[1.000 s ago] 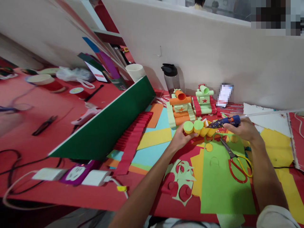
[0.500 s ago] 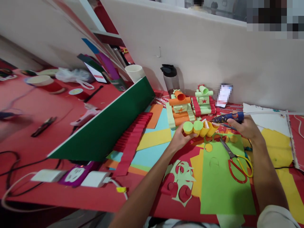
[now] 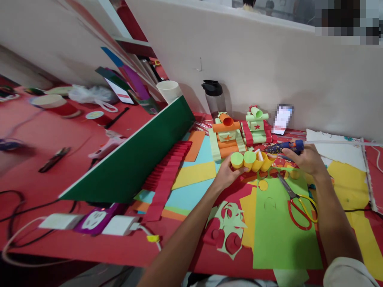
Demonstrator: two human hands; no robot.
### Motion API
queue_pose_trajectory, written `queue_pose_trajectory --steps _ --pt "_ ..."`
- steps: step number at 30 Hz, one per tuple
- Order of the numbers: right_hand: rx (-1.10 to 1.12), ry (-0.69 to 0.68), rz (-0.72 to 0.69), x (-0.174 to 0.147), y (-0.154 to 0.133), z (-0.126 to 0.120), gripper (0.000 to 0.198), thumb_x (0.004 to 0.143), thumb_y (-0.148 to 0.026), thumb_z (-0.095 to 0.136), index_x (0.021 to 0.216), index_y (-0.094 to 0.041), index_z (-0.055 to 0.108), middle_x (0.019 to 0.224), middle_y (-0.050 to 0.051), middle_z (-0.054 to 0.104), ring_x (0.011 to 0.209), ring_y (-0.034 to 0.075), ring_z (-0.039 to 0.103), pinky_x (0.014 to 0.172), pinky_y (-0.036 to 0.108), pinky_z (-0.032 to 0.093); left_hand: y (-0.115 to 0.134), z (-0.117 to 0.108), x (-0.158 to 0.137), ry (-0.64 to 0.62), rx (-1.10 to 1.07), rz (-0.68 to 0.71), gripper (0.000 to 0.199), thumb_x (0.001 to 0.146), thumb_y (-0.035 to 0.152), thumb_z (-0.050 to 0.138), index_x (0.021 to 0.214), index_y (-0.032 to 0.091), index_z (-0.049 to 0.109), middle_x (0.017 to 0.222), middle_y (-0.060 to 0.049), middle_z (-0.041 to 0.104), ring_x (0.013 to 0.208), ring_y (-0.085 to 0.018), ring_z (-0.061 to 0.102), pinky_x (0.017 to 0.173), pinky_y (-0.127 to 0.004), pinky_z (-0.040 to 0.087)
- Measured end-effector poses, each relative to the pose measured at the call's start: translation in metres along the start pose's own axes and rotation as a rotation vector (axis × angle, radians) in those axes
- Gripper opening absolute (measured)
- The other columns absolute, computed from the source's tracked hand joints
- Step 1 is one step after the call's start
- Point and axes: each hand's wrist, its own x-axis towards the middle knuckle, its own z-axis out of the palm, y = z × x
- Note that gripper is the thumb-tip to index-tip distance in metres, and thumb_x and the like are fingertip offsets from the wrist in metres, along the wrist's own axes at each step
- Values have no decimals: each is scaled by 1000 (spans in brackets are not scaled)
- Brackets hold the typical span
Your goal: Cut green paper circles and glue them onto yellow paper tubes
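My left hand (image 3: 228,173) is closed on a row of yellow paper tubes (image 3: 256,163). Two tubes at its left end have green round caps; those to the right show open ends. A blue glue gun (image 3: 281,147) is in the closed grip of my right hand (image 3: 308,158), its tip pointing left at the right-hand tubes. Whether the tip touches the paper I cannot tell. Just behind stand an orange-and-green paper tank model (image 3: 227,137) and a green-and-red one (image 3: 256,126). Scissors (image 3: 296,199) with red and yellow handles lie on a green sheet (image 3: 281,239).
A green board (image 3: 131,159) stands upright to my left, beside a pleated red paper strip (image 3: 167,179). A black-lidded bottle (image 3: 214,97) and a phone (image 3: 283,119) are by the white partition (image 3: 254,63). A power strip (image 3: 92,221) with adapters lies front left. Paper offcuts (image 3: 230,231) lie near me.
My right hand and the glue gun have shifted slightly left, closer to the tubes. My left hand and the tubes stay nearly where they were.
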Motion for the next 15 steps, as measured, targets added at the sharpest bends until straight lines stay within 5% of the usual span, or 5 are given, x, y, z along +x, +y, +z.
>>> queue_pose_trajectory --steps 8,15 --pt "-23 -71 -24 0 3 -8 45 87 -65 67 72 -22 70 62 1 65 60 20 57 60 33 41 1 0 0 23 36 3 56 66 50 90 104 17 66 104 -8 74 96 -25 69 85 -37 59" --pt "1 -73 -91 1 3 -7 44 90 -60 66 69 -22 68 61 1 61 60 19 55 60 32 41 -3 -2 1 3 19 11 61 68 49 89 114 18 65 111 -10 75 101 -27 71 88 -39 60"
